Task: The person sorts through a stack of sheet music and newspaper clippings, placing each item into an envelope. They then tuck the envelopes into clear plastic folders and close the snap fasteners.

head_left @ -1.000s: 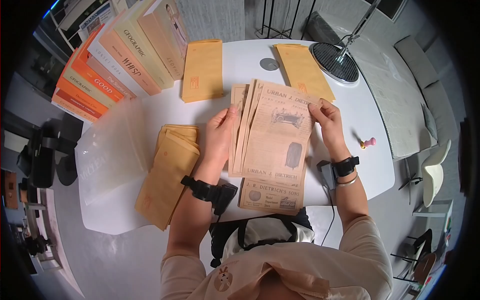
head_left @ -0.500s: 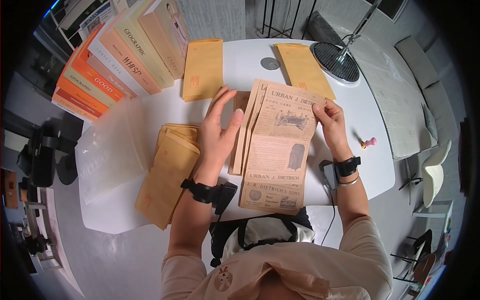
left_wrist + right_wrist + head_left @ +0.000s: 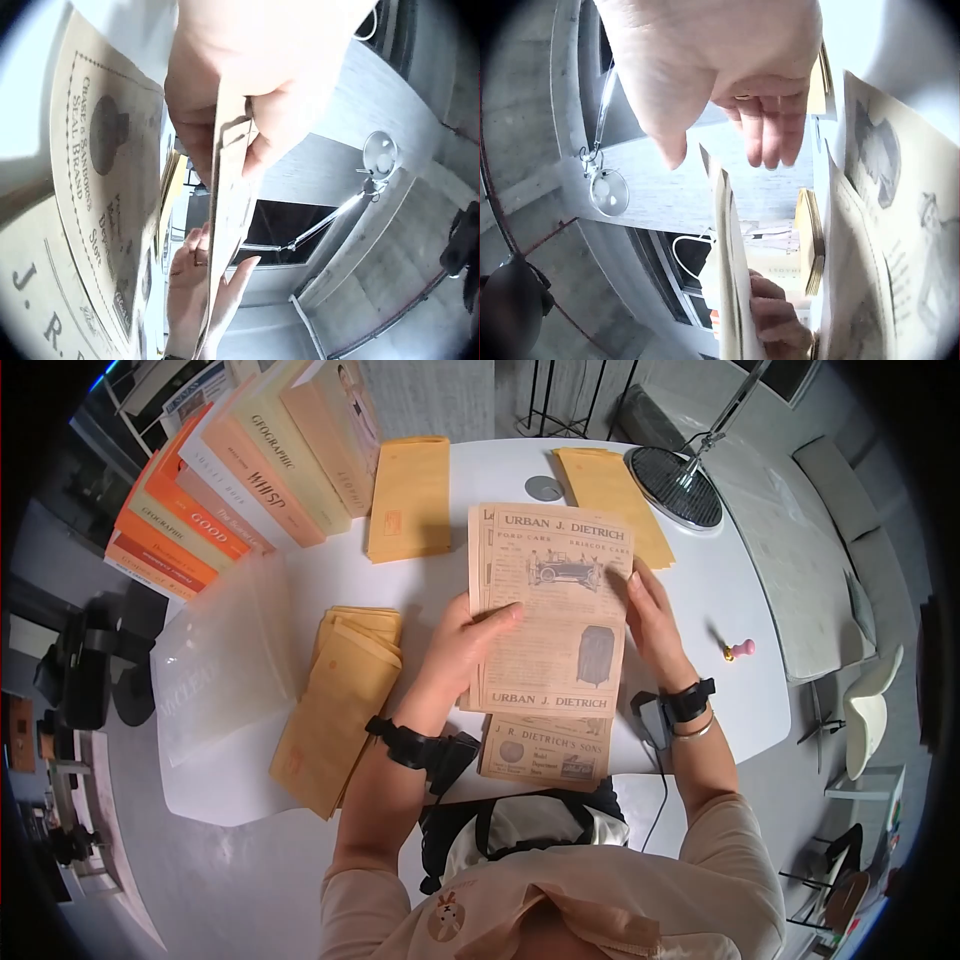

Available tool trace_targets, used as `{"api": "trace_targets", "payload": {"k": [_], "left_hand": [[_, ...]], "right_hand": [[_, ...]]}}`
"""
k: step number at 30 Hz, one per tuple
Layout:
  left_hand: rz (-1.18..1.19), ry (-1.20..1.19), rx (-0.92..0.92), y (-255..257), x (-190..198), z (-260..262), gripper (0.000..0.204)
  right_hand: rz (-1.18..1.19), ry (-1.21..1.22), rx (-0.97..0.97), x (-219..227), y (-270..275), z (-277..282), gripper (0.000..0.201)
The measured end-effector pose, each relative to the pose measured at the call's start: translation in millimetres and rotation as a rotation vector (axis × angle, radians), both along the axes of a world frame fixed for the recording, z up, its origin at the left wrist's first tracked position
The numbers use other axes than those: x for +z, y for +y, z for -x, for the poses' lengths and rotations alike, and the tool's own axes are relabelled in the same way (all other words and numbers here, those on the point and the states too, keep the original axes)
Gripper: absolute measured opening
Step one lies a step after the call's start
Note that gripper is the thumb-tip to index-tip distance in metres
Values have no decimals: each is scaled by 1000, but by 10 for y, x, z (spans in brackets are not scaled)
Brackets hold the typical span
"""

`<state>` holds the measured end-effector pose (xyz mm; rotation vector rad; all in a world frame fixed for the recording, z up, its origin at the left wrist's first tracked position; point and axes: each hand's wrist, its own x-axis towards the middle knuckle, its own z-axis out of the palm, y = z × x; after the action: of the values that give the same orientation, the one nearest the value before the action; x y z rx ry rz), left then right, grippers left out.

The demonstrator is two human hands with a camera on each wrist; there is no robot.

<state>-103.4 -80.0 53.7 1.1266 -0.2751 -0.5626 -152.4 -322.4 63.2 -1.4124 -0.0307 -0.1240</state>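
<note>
My left hand (image 3: 458, 650) holds a few printed vintage newspaper sheets (image 3: 560, 610) by their left edge, thumb on the front. "Urban J. Dietrich", a car and a cabinet are printed on the top one. In the left wrist view the held sheets (image 3: 234, 165) stand edge-on in its grip. My right hand (image 3: 655, 630) is beside their right edge; the right wrist view shows its fingers (image 3: 772, 135) extended and thumb apart, with a gap to the sheets (image 3: 735, 277). Below, another printed sheet (image 3: 545, 750), marked "J. R. Dietrich's Sons", lies on the table near its front edge.
Kraft envelopes lie in a left pile (image 3: 340, 710), a back stack (image 3: 410, 500) and a back-right stack (image 3: 610, 500) by the lamp base (image 3: 675, 485). A book row (image 3: 240, 470) and translucent bag (image 3: 225, 660) occupy the left. A pink-handled stamp (image 3: 740, 649) lies right.
My left hand let go, opened, then took the sheets' left edge. My right hand released their upper right corner. The stack has shifted left and its sheets lie more evenly together.
</note>
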Motion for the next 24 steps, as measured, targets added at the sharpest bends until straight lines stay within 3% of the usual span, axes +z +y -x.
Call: {"api": "trace_targets", "payload": {"k": [3,6,9,15,18,19,22,24], "left_hand": [[-19,15,42,-80,6,98,34],[18,-20,0,-134,-49,108,35],[15,-7,32,-88,-24,95,35],[15,23,40,8,-58,6,15],[298,-87,11,43,-147,-37,13],[241,-59,48,41,-95,-22,20],[86,-173,93,18,-96,-15,15],[40,-237,75,8,-110,-3,12]], "right_hand": [[-33,90,43,-3,234,58,70],[-96,129,47,37,329,70,66],[75,111,146,16,194,48,53],[68,91,232,-105,4,-11,34],[-182,135,137,-29,-7,-18,33],[-193,187,105,181,95,21,32],[-298,213,206,107,52,2,32],[-125,255,304,-27,35,4,31]]}}
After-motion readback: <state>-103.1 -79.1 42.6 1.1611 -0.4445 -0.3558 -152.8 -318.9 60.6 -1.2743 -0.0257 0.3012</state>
